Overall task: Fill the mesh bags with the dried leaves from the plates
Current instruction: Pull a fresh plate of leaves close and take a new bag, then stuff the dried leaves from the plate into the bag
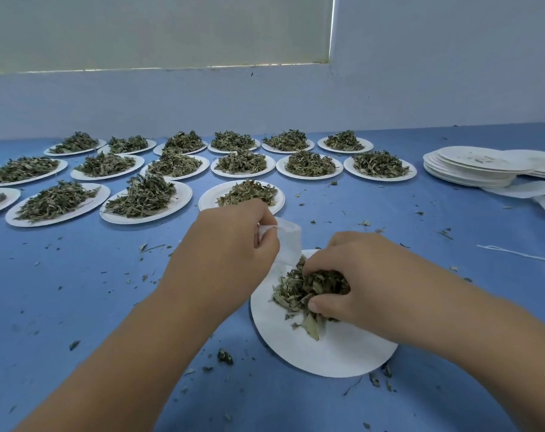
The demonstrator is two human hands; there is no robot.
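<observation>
A white paper plate (324,353) lies on the blue table right in front of me, with a heap of dried green leaves (299,291) on it. My right hand (355,282) sits on top of the heap, fingers curled round a clump of leaves. My left hand (230,244) pinches the rim of a small white mesh bag (288,244), which hangs over the plate's far edge, just left of the leaves. The bag's inside is hidden.
Several plates heaped with dried leaves (146,198) stand in rows across the far half of the table. A stack of empty plates (470,166) and white bags (536,194) lie at the right, with a loose white string (514,252). Leaf crumbs are scattered over the blue tabletop (78,291).
</observation>
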